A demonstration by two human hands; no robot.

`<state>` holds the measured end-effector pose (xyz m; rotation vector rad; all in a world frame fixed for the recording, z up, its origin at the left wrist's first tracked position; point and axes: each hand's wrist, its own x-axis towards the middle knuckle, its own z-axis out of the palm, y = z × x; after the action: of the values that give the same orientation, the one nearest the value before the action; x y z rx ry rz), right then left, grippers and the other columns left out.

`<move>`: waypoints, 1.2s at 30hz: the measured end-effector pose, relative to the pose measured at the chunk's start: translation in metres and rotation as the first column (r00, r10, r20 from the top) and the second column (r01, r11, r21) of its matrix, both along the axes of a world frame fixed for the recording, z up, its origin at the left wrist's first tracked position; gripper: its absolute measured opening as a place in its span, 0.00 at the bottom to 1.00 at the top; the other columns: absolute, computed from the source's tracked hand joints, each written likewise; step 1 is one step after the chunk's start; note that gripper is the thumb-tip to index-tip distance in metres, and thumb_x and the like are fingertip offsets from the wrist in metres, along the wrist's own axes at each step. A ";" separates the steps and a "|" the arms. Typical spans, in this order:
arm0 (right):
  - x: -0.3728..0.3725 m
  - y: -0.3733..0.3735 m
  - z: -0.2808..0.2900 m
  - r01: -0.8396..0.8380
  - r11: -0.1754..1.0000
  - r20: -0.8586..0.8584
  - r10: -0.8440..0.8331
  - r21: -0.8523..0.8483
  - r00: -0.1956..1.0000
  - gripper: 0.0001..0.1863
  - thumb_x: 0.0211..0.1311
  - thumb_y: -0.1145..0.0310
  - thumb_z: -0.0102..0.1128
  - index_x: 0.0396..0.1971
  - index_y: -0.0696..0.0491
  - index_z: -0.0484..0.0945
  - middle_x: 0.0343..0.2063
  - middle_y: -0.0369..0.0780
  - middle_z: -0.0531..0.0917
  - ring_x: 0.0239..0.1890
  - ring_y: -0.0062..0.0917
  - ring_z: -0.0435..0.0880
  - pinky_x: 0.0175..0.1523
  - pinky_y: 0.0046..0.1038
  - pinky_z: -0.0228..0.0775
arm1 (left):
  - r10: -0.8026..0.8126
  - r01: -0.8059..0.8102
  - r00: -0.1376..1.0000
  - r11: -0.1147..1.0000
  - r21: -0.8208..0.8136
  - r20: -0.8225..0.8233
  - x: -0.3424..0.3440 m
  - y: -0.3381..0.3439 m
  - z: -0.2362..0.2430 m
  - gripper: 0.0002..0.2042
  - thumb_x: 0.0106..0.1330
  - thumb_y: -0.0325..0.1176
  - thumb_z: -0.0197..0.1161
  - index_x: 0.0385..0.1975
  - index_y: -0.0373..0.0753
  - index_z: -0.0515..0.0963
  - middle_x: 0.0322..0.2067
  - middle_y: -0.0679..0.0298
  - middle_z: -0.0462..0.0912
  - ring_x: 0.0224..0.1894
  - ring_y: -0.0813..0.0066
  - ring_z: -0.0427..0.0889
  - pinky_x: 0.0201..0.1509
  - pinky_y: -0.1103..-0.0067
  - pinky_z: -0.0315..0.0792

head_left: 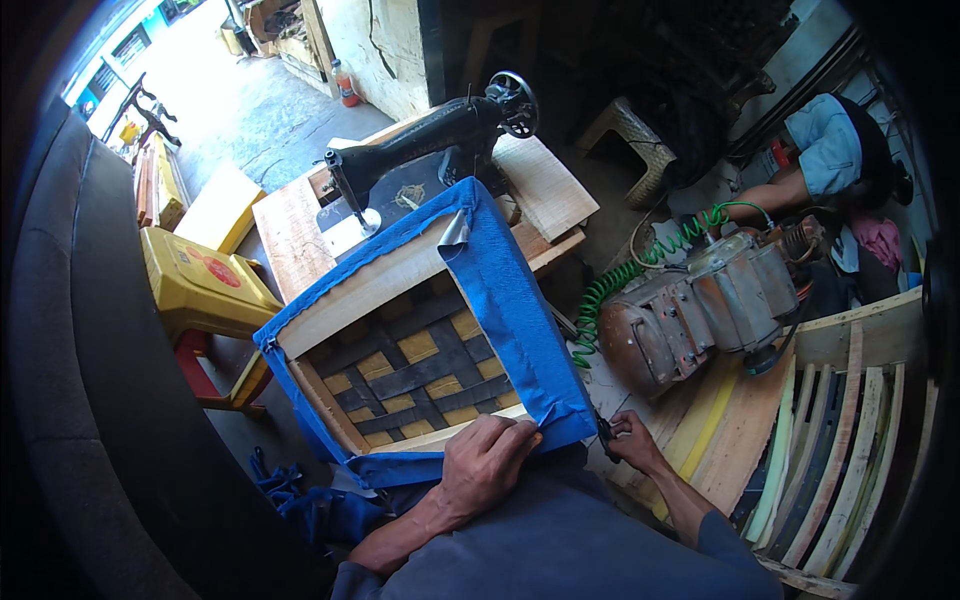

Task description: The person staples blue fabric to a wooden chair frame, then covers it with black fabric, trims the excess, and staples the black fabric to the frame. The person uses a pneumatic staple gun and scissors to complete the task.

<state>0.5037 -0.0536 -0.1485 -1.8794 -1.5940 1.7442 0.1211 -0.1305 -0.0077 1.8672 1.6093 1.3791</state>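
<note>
I see the square wooden seat frame with woven black-and-tan webbing and blue fabric wrapped over its edges [420, 340] propped up in front of me, its far edge leaning on the wooden bench [300, 235]. On that bench, just beyond the frame, stands the black cast-iron sewing machine with a hand wheel [440, 135]. To the right of the frame sits a grey and rust-coloured air compressor [690, 315] with a green coiled hose [610, 285] running off it. To the left of the frame is a yellow plastic stool [205, 280]. My left hand [487, 460] lies flat on the frame's near right corner, fingers spread and pressing the blue fabric down against the wood. My right hand [632, 440] is just right of that corner, closed around a small dark tool [604, 432] whose tip touches the fabric's edge; I cannot tell what kind of tool it is.
</note>
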 end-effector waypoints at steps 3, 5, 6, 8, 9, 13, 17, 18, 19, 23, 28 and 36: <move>-0.002 0.030 0.077 0.135 0.981 -0.102 -0.121 0.138 0.987 0.31 0.52 0.81 0.81 0.53 0.56 0.71 0.40 0.36 0.79 0.33 0.13 0.79 0.40 0.17 0.76 | 0.004 -0.004 1.000 1.000 -0.018 0.020 0.002 0.001 0.002 0.12 0.60 0.26 0.78 0.41 0.36 0.84 0.30 0.59 0.82 0.31 0.63 0.83 0.32 0.71 0.76; -0.044 0.060 0.153 0.130 0.925 -0.295 -0.020 0.357 0.955 0.31 0.48 0.78 0.86 0.47 0.56 0.72 0.36 0.34 0.80 0.34 0.10 0.78 0.40 0.15 0.74 | 0.009 -0.006 0.999 0.998 -0.065 0.051 0.001 0.004 0.005 0.09 0.65 0.30 0.75 0.41 0.38 0.83 0.29 0.60 0.78 0.32 0.62 0.82 0.35 0.69 0.76; -0.061 0.076 0.194 -0.149 0.875 -0.015 0.176 0.462 0.984 0.33 0.46 0.72 0.89 0.47 0.56 0.73 0.37 0.36 0.80 0.35 0.11 0.80 0.38 0.18 0.75 | 0.003 0.007 0.995 0.995 -0.099 0.098 -0.001 0.003 0.005 0.09 0.65 0.30 0.74 0.41 0.37 0.83 0.30 0.59 0.78 0.33 0.60 0.82 0.36 0.68 0.76; -0.106 0.091 0.256 -0.641 0.475 0.407 0.508 0.603 0.759 0.35 0.44 0.60 0.88 0.49 0.54 0.75 0.40 0.39 0.80 0.39 0.24 0.83 0.45 0.31 0.79 | -0.027 0.053 0.983 0.989 -0.136 0.183 -0.005 0.006 0.006 0.08 0.67 0.30 0.73 0.41 0.37 0.83 0.31 0.58 0.78 0.33 0.58 0.82 0.37 0.66 0.77; -0.120 0.100 0.269 -0.745 0.270 0.501 0.597 0.610 0.627 0.36 0.43 0.57 0.87 0.49 0.53 0.76 0.41 0.39 0.80 0.42 0.28 0.84 0.48 0.34 0.78 | -0.049 0.091 0.978 0.976 -0.199 0.205 -0.010 0.005 0.009 0.07 0.68 0.31 0.71 0.41 0.37 0.83 0.33 0.56 0.79 0.36 0.53 0.83 0.39 0.62 0.78; -0.153 0.119 0.286 -0.918 -0.228 0.831 0.532 0.324 0.162 0.36 0.44 0.50 0.82 0.51 0.51 0.77 0.46 0.39 0.80 0.53 0.35 0.80 0.60 0.40 0.74 | -0.083 0.131 0.979 0.958 -0.256 0.187 -0.024 0.005 0.006 0.05 0.70 0.28 0.69 0.41 0.35 0.83 0.35 0.55 0.81 0.38 0.52 0.84 0.42 0.63 0.78; -0.192 0.127 0.271 -0.810 -0.528 0.886 0.462 0.255 -0.022 0.26 0.55 0.52 0.75 0.48 0.50 0.77 0.44 0.37 0.79 0.51 0.31 0.80 0.57 0.37 0.76 | -0.077 0.126 0.976 0.962 -0.241 0.202 -0.021 0.009 -0.005 0.06 0.71 0.29 0.68 0.39 0.35 0.80 0.34 0.54 0.79 0.39 0.49 0.83 0.42 0.61 0.77; -0.194 0.128 0.266 -0.841 -0.496 0.872 0.486 0.215 -0.064 0.25 0.55 0.52 0.75 0.48 0.49 0.77 0.44 0.37 0.79 0.49 0.30 0.81 0.54 0.36 0.78 | -0.067 0.115 0.977 0.965 -0.237 0.201 -0.020 0.011 -0.006 0.06 0.71 0.30 0.68 0.38 0.34 0.79 0.34 0.53 0.78 0.39 0.49 0.82 0.42 0.60 0.77; -0.192 0.130 0.265 -0.869 -0.464 0.855 0.508 0.170 -0.103 0.24 0.56 0.52 0.74 0.47 0.49 0.77 0.43 0.37 0.79 0.48 0.29 0.81 0.51 0.35 0.79 | -0.072 0.122 0.976 0.963 -0.242 0.206 -0.019 0.010 -0.006 0.07 0.72 0.30 0.67 0.39 0.35 0.78 0.35 0.53 0.78 0.40 0.48 0.82 0.43 0.59 0.76; -0.186 0.124 0.261 -0.875 -0.440 0.854 0.516 0.202 -0.062 0.26 0.52 0.51 0.77 0.44 0.48 0.77 0.40 0.36 0.78 0.46 0.28 0.83 0.43 0.31 0.80 | 0.002 0.041 0.983 0.973 -0.225 0.185 -0.019 0.005 -0.011 0.07 0.72 0.32 0.67 0.41 0.36 0.78 0.37 0.54 0.79 0.40 0.48 0.82 0.43 0.58 0.77; -0.195 0.108 0.248 -0.848 -0.483 0.865 0.499 0.221 -0.059 0.29 0.47 0.50 0.79 0.46 0.49 0.78 0.40 0.35 0.79 0.47 0.29 0.82 0.50 0.32 0.77 | -0.054 0.117 0.977 0.943 -0.312 0.205 -0.017 0.002 -0.012 0.09 0.71 0.33 0.69 0.40 0.35 0.78 0.37 0.54 0.80 0.39 0.49 0.84 0.41 0.59 0.78; -0.218 0.071 0.244 -0.873 -0.414 0.826 0.564 0.259 -0.023 0.30 0.43 0.50 0.81 0.42 0.53 0.79 0.36 0.38 0.78 0.41 0.32 0.81 0.43 0.35 0.76 | 0.154 -0.105 0.876 0.986 -0.132 0.456 -0.006 -0.009 -0.014 0.07 0.67 0.25 0.71 0.38 0.32 0.79 0.32 0.53 0.81 0.34 0.53 0.84 0.37 0.64 0.77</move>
<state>0.2857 0.0171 0.0951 -0.0679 -3.4685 -0.0356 0.1148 -0.1394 -0.0214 1.2549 1.5352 1.6125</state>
